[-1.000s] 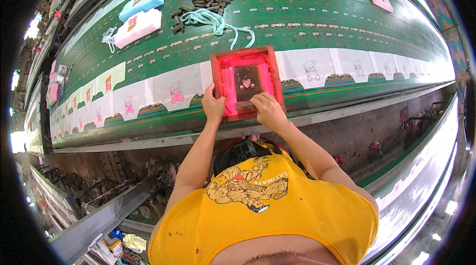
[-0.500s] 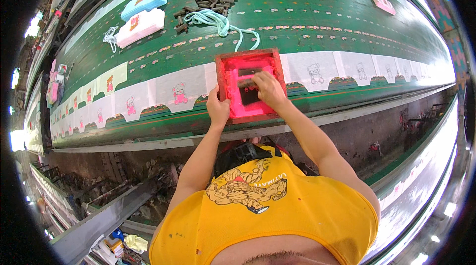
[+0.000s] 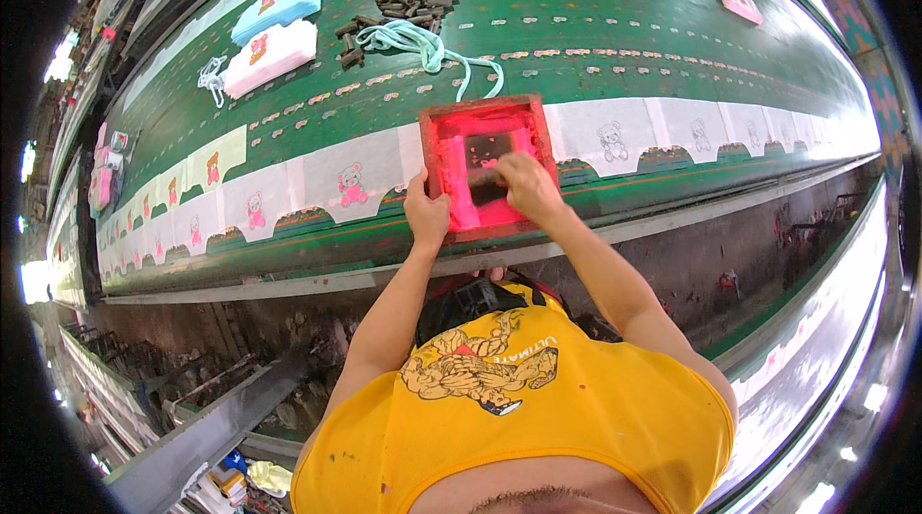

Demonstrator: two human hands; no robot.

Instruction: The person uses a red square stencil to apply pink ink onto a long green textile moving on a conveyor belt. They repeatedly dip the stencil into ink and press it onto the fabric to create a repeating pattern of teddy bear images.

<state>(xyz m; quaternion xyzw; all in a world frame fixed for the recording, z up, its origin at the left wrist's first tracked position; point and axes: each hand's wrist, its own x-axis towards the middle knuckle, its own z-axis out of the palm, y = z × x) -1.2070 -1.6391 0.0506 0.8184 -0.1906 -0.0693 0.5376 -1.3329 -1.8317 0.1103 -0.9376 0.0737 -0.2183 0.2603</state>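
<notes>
A red-stained wooden screen frame (image 3: 481,106) with pink ink and a dark central window lies on a row of white cloth pieces (image 3: 600,120) on the long green table (image 3: 615,24). My left hand (image 3: 428,211) is closed on the frame's left side. Inside the frame, my right hand (image 3: 528,185) is closed on a dark squeegee bar (image 3: 485,183), largely hidden by the fingers. Cloth pieces left of the frame carry pink bear prints (image 3: 351,185); those to the right show pale grey bear outlines (image 3: 612,141).
Behind the frame lie a teal cord (image 3: 403,36), a pile of dark short cylinders (image 3: 415,2), blue (image 3: 288,10) and pink (image 3: 271,67) printed stacks, and a small pink piece (image 3: 738,1). A metal rail (image 3: 192,288) runs along the near edge; another bench (image 3: 788,331) curves at right.
My right hand swept away from me across the screen, then came partway back toward me. My left hand and the frame appear shifted slightly right in the picture.
</notes>
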